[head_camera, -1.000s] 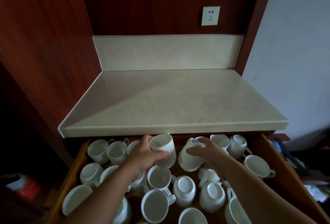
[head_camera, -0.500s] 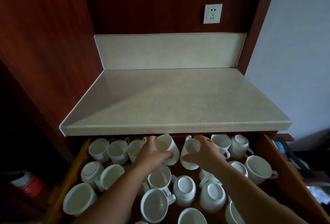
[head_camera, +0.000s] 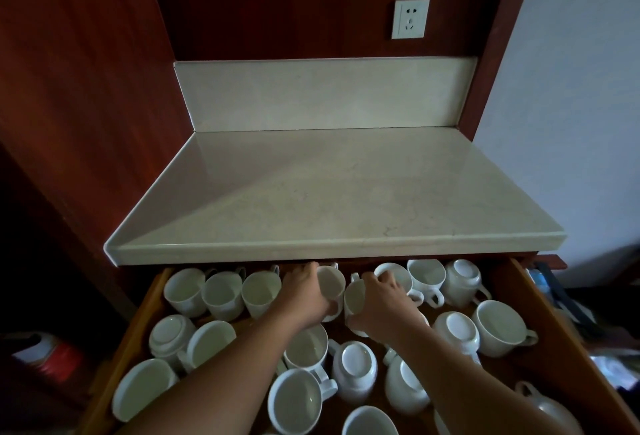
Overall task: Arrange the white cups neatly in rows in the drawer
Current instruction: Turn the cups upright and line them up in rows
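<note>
One head-worn view — looking forward and down, close over the drawer [head_camera: 549, 325] and the countertop [head_camera: 329, 192] beyond.

left hand [head_camera: 304, 294] gripping, right hand [head_camera: 383, 303] gripping

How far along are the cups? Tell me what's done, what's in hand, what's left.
Done: three upright cups stand in a row at the back left of the drawer. In hand: the left hand grips one cup and the right hand another cup, beside that row. Left: the cups in front, some upside down, lie scattered.
</note>
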Action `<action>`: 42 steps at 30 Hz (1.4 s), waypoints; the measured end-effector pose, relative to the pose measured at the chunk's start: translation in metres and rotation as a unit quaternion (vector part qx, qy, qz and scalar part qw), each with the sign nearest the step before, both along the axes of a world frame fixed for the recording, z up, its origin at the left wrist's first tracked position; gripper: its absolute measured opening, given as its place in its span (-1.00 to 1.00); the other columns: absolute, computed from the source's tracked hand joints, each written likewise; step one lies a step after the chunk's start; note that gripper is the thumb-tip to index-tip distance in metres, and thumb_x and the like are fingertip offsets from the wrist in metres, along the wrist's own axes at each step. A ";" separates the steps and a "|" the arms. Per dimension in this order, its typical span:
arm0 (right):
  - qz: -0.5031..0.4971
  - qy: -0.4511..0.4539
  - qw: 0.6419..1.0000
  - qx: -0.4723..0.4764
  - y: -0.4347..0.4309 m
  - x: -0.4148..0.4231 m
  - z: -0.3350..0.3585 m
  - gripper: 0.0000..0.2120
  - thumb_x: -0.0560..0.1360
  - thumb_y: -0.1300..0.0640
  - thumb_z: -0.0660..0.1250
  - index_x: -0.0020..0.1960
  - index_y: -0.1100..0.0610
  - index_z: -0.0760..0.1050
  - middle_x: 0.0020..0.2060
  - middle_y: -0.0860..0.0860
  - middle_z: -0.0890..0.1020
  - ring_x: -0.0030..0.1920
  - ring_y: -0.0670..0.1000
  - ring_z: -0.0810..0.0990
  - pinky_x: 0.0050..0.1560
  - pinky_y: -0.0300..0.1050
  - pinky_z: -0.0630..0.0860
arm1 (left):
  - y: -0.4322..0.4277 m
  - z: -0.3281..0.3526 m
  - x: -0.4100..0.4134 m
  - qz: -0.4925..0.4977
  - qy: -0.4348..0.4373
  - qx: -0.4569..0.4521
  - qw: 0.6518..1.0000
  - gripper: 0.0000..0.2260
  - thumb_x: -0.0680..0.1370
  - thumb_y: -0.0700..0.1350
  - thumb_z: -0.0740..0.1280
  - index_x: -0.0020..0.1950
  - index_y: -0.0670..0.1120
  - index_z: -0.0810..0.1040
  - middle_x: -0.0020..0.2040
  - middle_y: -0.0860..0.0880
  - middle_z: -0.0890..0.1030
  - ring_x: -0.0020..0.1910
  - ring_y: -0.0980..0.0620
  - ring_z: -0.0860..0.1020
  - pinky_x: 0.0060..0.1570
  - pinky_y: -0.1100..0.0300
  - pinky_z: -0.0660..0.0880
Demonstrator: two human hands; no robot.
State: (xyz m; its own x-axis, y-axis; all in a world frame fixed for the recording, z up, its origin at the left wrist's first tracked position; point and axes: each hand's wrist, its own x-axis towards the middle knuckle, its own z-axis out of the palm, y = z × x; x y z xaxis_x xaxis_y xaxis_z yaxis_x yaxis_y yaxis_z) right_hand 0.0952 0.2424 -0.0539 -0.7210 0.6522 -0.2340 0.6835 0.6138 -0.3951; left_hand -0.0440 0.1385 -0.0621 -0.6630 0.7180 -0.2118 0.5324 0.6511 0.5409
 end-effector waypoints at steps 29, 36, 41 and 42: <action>-0.041 0.044 0.997 -0.043 -0.007 -0.037 -0.034 -0.18 0.43 -0.12 0.52 0.49 0.19 0.20 0.33 0.15 0.39 0.32 0.19 0.48 0.23 -0.04 0.45 | -0.004 -0.045 -0.030 -0.072 0.280 -0.056 0.956 -0.47 0.57 0.15 0.34 0.43 -0.12 0.41 0.31 -0.09 0.52 0.32 -0.11 0.41 0.39 0.08 0.27; -0.065 0.066 0.994 -0.049 -0.011 -0.046 -0.039 -0.22 0.38 -0.15 0.53 0.37 0.20 0.25 0.27 0.16 0.39 0.29 0.23 0.49 0.23 0.01 0.43 | -0.017 -0.048 -0.040 -0.064 0.232 -0.017 0.970 -0.28 0.48 0.22 0.39 0.56 -0.06 0.33 0.50 -0.06 0.40 0.46 -0.13 0.35 0.51 -0.01 0.23; -0.061 0.065 0.995 -0.045 -0.007 -0.049 -0.039 -0.22 0.37 -0.17 0.55 0.35 0.20 0.26 0.25 0.14 0.39 0.27 0.21 0.50 0.21 0.00 0.46 | -0.029 -0.047 -0.043 -0.066 0.204 0.022 0.977 -0.37 0.48 0.15 0.42 0.52 0.02 0.39 0.45 0.01 0.45 0.42 -0.07 0.39 0.44 0.05 0.31; -0.060 0.065 0.995 -0.042 -0.006 -0.050 -0.039 -0.22 0.38 -0.17 0.54 0.35 0.20 0.26 0.25 0.14 0.39 0.27 0.21 0.50 0.21 -0.01 0.45 | -0.030 -0.047 -0.043 -0.065 0.204 0.026 0.977 -0.38 0.49 0.15 0.43 0.51 0.01 0.40 0.45 0.01 0.46 0.42 -0.06 0.39 0.44 0.06 0.32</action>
